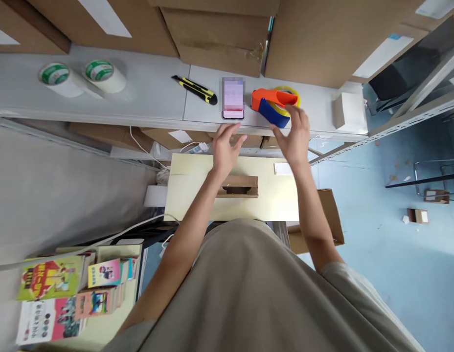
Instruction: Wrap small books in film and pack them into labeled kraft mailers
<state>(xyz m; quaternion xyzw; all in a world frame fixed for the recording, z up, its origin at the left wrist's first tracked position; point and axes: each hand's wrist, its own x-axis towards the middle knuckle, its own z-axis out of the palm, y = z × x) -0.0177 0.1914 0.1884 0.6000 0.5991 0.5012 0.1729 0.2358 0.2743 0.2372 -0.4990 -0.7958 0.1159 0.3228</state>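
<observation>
The tape dispenser [274, 105], orange and blue with a yellow roll, is grasped by the right hand [295, 137] on the grey shelf [153, 100], the fingers curled loosely about its blue handle end, so it can be lifted by its grip. The left hand [225, 146] is held open and empty, fingers spread, just at 6 o'clock of the phone [233, 100], which lies flat, screen up, beside the dispenser. A utility knife [195, 89] lies at 9 o'clock of the phone; two tape rolls [82, 76] are kept well apart at the shelf's far left. A small carton [238, 186] rests on the pale table [197, 195] below
</observation>
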